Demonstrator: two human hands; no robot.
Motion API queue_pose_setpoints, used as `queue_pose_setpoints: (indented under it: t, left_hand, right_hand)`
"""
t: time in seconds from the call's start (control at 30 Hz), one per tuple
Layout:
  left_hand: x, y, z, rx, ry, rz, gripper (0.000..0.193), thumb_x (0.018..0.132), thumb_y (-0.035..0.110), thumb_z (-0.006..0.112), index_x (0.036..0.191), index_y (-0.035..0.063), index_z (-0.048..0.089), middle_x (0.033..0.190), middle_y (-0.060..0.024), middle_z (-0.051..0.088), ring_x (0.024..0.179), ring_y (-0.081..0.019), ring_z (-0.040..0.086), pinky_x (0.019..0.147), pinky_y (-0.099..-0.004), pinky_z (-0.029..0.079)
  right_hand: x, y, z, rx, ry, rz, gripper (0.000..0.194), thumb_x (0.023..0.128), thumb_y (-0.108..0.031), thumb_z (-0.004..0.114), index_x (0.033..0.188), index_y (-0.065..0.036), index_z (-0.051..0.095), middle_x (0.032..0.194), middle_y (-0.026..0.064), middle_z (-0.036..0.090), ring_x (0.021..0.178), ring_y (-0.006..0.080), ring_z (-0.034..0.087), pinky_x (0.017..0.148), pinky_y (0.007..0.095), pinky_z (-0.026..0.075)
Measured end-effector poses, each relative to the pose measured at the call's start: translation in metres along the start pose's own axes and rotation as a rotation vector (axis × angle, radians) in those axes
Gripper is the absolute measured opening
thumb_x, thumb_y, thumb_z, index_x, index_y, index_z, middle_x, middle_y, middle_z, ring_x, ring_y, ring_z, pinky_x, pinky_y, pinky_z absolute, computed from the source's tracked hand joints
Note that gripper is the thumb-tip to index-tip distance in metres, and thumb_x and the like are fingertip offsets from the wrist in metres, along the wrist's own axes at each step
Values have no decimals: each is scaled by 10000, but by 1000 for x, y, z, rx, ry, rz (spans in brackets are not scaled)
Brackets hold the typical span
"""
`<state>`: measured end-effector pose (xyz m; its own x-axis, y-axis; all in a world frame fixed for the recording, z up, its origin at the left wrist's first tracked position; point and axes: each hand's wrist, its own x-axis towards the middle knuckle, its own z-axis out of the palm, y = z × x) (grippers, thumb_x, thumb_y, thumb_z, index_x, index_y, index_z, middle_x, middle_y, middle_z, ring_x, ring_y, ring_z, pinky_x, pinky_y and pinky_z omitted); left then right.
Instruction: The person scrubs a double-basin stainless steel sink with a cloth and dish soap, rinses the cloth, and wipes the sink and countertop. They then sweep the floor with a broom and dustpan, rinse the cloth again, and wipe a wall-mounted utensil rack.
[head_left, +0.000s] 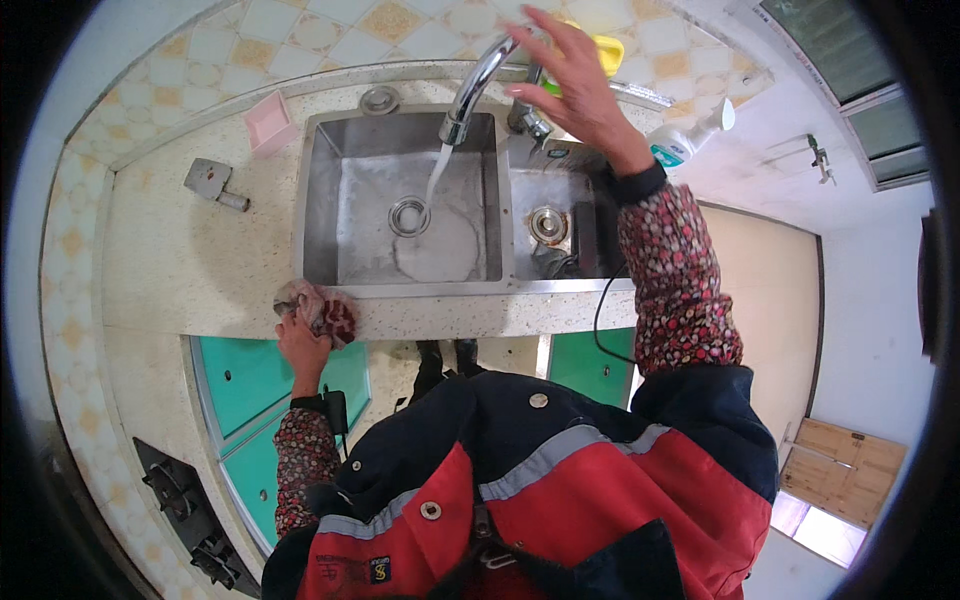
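Note:
My left hand grips a crumpled pink and dark red cloth on the counter, by the front left corner of the stainless steel sink. At the chrome faucet, my right hand is raised with its fingers spread, close to the top of the spout; whether it touches the metal cannot be made out. Water runs from the spout into the larger left basin and wets its floor around the drain. The smaller right basin holds a dark object and a grey cloth-like item beside its drain.
On the left counter lie a metal scraper-like tool and a pink plastic box. A round metal strainer rests behind the sink. To the right stands a white spray bottle. A gas hob is at lower left.

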<state>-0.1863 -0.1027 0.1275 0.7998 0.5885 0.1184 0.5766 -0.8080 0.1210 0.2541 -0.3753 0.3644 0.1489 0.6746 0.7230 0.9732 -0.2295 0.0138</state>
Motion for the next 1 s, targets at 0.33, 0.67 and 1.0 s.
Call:
queue_pose_setpoints:
  t: [0.33,0.67,1.0]
  left_hand:
    - [3,-2,-4,-128,-115,-77,703,558,165,646,1240,39,528,1077,-151,498,991,-365,475,784,-479,437]
    - [8,-3,-1,-103,-97,-49,706,555,155,659,1233,12,523,1059,-165,490,963,-372,473,758,-477,445]
    - [9,-5,4,-110,-86,-28,706,557,148,648,1236,7,517,1120,-170,492,967,-385,471,740,-478,457]
  right_hand:
    - [77,18,73,-107,-92,-98,299,789,-438,669,984,-211,681,868,22,618,877,251,579,773,402,396]
    - [91,3,99,-258,69,87,289,769,-439,685,917,-190,699,807,36,608,844,256,566,763,414,397]
    - [103,2,106,-222,144,177,224,756,-346,703,844,-141,690,811,73,594,858,292,542,779,454,395]
